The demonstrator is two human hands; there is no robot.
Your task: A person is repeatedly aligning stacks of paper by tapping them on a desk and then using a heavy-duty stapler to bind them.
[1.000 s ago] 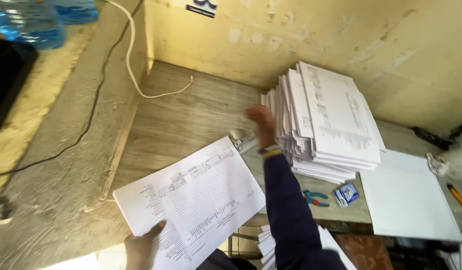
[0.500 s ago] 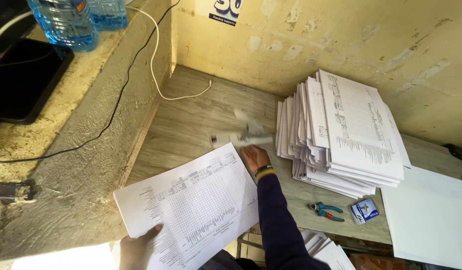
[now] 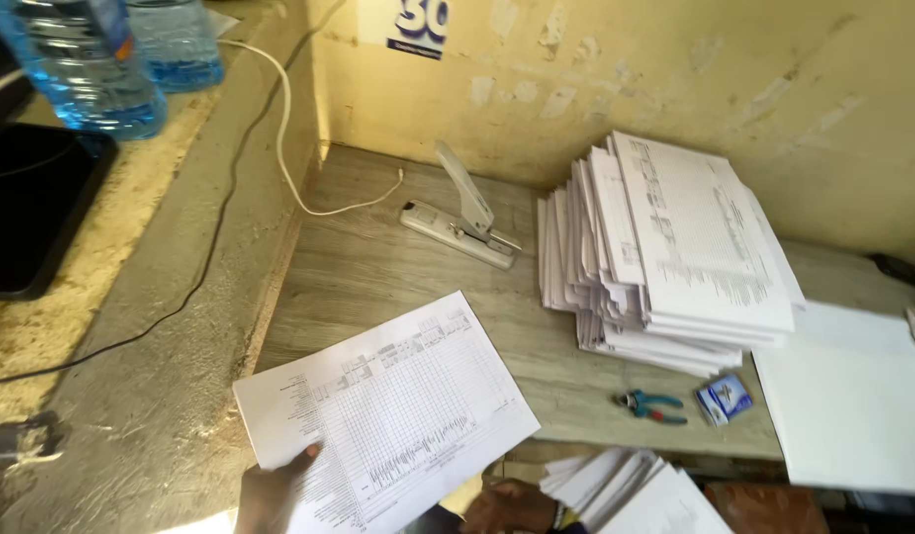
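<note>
Fingers (image 3: 301,461) of left hand (image 3: 270,494) pinch printed sheet (image 3: 388,410); right hand (image 3: 512,504) rests low.

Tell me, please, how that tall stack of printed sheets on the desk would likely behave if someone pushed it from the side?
The stack of printed sheets is thick, so it is probably heavy and would resist sliding on the wooden desk. Its bundles lie fanned and offset, so the upper ones would likely shear off first. Single sheets look thin, so probably floppy.
</note>
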